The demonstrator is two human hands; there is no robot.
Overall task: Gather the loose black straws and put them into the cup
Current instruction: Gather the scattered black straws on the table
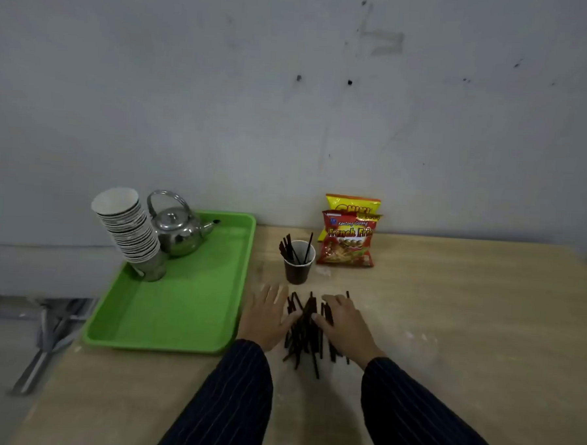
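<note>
- Well, from the head view I see my left hand [269, 318] flat on the table [450, 315], fingers spread and gripping nothing, pressed against the 9 o'clock side of the loose black straws [305, 332].
- My right hand [346, 322] flanks the pile at 3 o'clock, fingers curled loosely over some straws, not clamped.
- At 12 o'clock of the pile stands the cup [298, 263], holding a few straws already.
- Most remain on the table, so I judge gathering barely under way.
</note>
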